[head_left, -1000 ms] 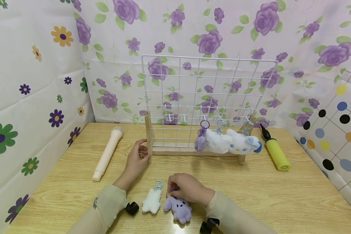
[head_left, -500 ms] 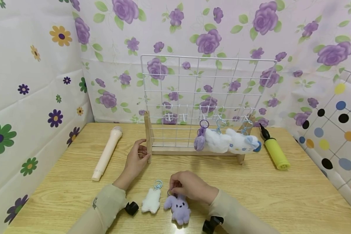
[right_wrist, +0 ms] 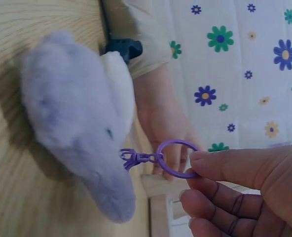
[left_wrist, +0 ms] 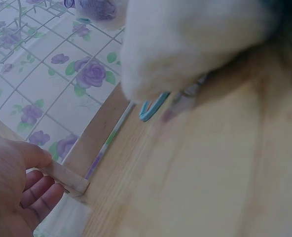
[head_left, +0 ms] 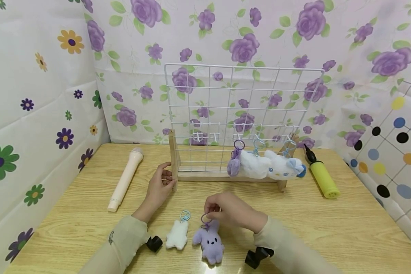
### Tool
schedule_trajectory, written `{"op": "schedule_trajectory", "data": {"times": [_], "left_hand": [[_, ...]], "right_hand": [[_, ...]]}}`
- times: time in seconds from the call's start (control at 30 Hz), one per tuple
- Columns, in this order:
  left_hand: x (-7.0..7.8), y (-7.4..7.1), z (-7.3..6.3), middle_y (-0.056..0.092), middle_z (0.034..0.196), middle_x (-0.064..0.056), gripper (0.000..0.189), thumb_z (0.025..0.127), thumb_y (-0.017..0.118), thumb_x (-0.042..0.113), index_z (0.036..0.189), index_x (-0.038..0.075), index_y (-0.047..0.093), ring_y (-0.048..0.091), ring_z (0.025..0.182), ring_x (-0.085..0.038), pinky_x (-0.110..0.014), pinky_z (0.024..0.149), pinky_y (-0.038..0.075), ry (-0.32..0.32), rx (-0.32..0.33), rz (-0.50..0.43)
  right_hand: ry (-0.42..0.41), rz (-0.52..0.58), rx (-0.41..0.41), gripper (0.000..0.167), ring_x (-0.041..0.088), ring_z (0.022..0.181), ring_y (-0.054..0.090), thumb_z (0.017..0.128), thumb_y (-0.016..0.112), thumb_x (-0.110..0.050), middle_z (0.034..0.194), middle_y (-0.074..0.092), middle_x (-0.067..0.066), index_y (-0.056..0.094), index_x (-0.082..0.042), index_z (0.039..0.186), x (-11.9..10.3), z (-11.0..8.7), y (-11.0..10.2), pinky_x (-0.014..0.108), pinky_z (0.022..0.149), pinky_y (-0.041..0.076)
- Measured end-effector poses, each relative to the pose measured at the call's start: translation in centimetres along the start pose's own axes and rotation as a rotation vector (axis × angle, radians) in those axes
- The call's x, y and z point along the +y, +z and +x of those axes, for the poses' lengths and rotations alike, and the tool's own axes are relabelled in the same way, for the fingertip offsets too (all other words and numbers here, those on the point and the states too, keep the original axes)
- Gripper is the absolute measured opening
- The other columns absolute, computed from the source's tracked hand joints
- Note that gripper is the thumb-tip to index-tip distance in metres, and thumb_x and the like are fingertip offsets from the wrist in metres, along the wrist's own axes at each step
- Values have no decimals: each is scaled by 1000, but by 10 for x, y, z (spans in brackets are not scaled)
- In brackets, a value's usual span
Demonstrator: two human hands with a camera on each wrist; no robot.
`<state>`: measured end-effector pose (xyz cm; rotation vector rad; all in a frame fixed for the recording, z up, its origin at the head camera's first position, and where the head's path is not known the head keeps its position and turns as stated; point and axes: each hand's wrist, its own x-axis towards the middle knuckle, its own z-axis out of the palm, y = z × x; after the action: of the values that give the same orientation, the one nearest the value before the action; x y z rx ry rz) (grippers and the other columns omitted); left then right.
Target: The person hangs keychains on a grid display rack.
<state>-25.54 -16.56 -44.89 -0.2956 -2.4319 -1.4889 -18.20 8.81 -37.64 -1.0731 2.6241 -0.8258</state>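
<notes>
My right hand [head_left: 231,209] pinches the purple key ring [right_wrist: 174,141] of a lilac plush bunny keychain [head_left: 212,245] between thumb and index finger. The bunny's body lies near the tabletop's front, face up, with the ring raised above its head. At the mesh rack's left end, my left hand [head_left: 158,186] holds the wooden side stand [left_wrist: 69,177], thumb on one face and fingers curled at the other. A white plush keychain [head_left: 177,235] with a light blue ring lies between my forearms; it looms large and blurred in the left wrist view.
The white wire mesh [head_left: 243,68] stands upright at the back. Several white hooks [head_left: 198,137] line it; a small purple keychain [head_left: 234,166] and white plush keychains [head_left: 255,165] hang at its right. A cream microphone-shaped tube [head_left: 126,180] lies left, a yellow hand pump [head_left: 323,179] right.
My right hand has moved up and to the right, lifting the purple ring away from the bunny's head. The left hand stays on the stand.
</notes>
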Motion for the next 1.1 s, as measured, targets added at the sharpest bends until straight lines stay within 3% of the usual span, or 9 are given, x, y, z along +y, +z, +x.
{"op": "schedule_trajectory", "data": {"times": [0.5, 0.93, 1.1], "left_hand": [[0, 1, 1, 57, 105, -19, 60, 85, 69, -3, 137, 6, 42, 60, 91, -28, -18, 74, 51, -29, -5, 2], [-2, 2, 0, 57, 103, -18, 59, 84, 68, -4, 137, 4, 41, 59, 87, -24, -17, 72, 52, 7, 13, 15], [-2, 2, 0, 57, 103, -19, 61, 84, 68, -5, 137, 5, 41, 59, 89, -26, -17, 73, 51, -6, 9, 3]], "right_hand": [[-72, 5, 26, 6, -3, 64, 55, 90, 67, -14, 77, 68, -4, 67, -16, 84, -21, -6, -51, 17, 59, 49], [-21, 47, 71, 4, 8, 69, 62, 91, 66, -18, 81, 69, -3, 67, -15, 89, -28, 4, -99, 23, 63, 51], [8, 42, 102, 4, 13, 71, 63, 92, 65, -16, 82, 69, 0, 67, -13, 91, -28, 10, -115, 24, 62, 50]]}}
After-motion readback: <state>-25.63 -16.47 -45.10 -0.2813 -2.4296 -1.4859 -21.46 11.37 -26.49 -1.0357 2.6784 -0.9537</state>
